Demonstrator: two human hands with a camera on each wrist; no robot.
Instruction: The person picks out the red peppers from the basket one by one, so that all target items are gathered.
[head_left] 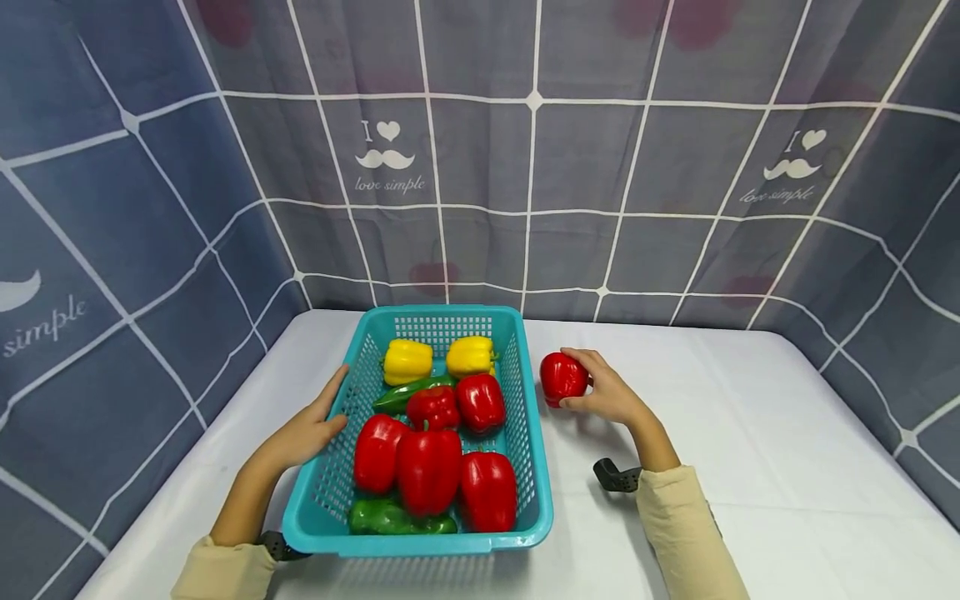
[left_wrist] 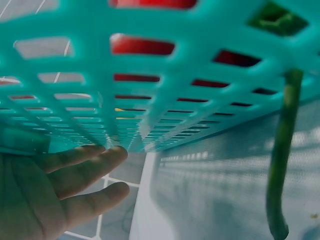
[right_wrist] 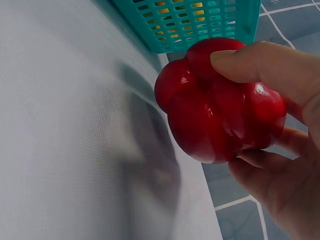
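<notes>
My right hand (head_left: 611, 396) grips a red bell pepper (head_left: 562, 377) just right of the basket, thumb on one side and fingers on the other. In the right wrist view the lobed end of the pepper (right_wrist: 220, 105) faces the camera, over its shadow on the cloth. My left hand (head_left: 303, 429) rests against the left side of a turquoise plastic basket (head_left: 534, 433), its fingers fairly straight along the perforated wall. Inside the basket lie several red bell peppers (head_left: 430, 471), two yellow ones (head_left: 407, 362), a long green pepper (head_left: 408, 395) and a dark green pepper (head_left: 397, 518).
A white cloth (head_left: 787, 433) covers the table. Grey-blue checked curtains (head_left: 480, 167) stand behind it and at both sides. In the left wrist view a green stem (left_wrist: 284, 160) pokes out through the basket wall. Dark wrist devices (head_left: 617, 476) sit by both cuffs.
</notes>
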